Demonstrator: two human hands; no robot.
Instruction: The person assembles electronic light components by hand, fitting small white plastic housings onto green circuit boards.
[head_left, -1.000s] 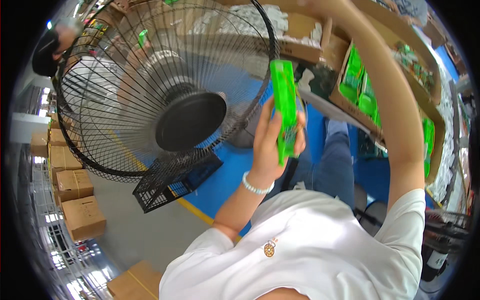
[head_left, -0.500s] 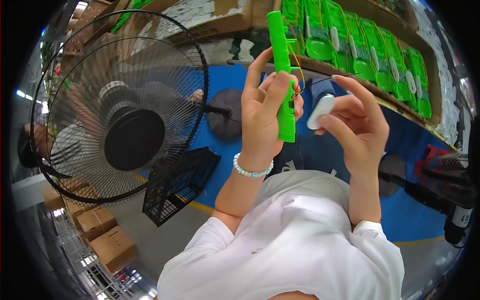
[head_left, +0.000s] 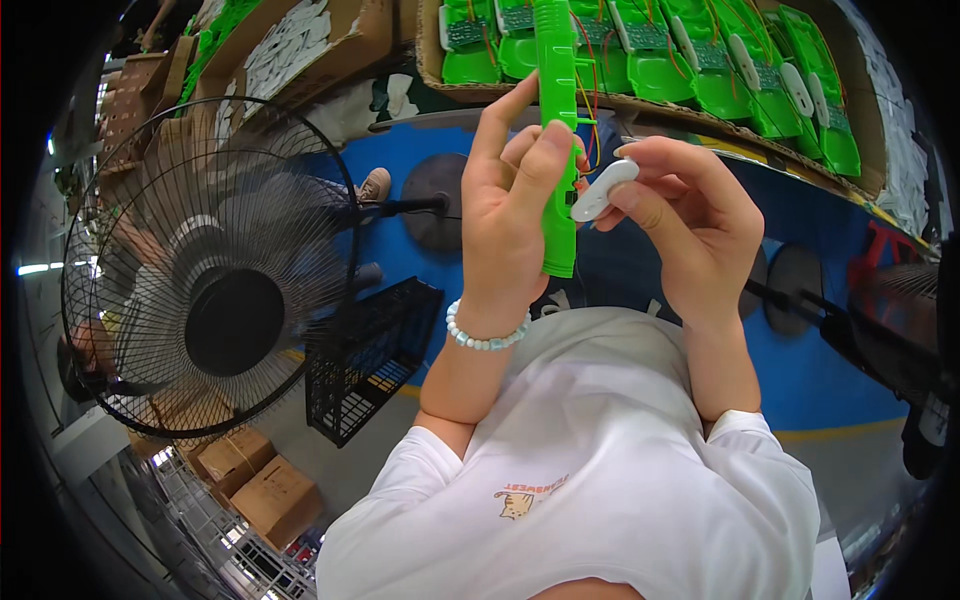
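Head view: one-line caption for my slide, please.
Left hand holds a green plastic housing upright while right hand brings a small white part against it.

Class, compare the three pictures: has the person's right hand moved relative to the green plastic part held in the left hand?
Yes. The right hand, once raised away toward the shelf, has come in beside the green plastic part, pressing a small white piece against it.

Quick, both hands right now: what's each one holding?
Left hand: closed around the long green plastic part.
Right hand: pinching the small white piece against that part.
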